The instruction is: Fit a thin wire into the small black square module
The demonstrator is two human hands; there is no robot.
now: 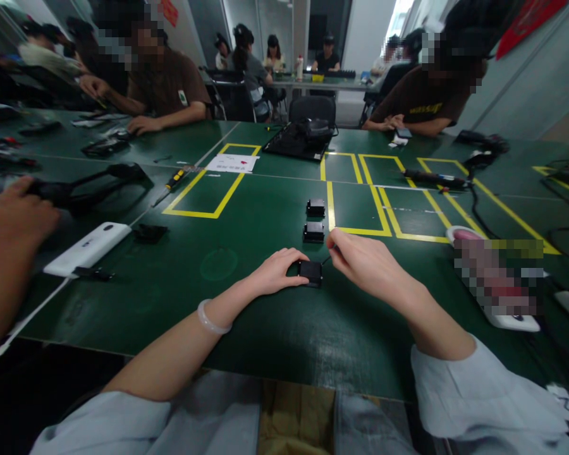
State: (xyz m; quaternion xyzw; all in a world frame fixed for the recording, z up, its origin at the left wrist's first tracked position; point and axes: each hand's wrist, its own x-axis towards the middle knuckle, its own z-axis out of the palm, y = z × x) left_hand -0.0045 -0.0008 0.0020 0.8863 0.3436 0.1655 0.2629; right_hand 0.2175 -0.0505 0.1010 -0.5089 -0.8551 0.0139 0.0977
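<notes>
My left hand [281,270] holds a small black box [311,272] on the green table, thumb and fingertips at its left side. A bracelet circles my left wrist. My right hand [364,258] is closed in a pinch to the right of this box. A thin dark rod [327,259] sticks out from its fingertips towards the box's right edge; the rest of the rod is hidden, so its kind cannot be told. Just beyond the held box stand two similar black boxes, a nearer one [313,232] and a farther one [315,207].
Yellow tape rectangles mark the green table [265,335]. A white power bank [89,248] and a yellow-black screwdriver [175,179] lie left. A phone [493,278] lies right. A black pad [291,142] lies ahead. Another person's hand [16,208] reaches in at left; other people sit opposite.
</notes>
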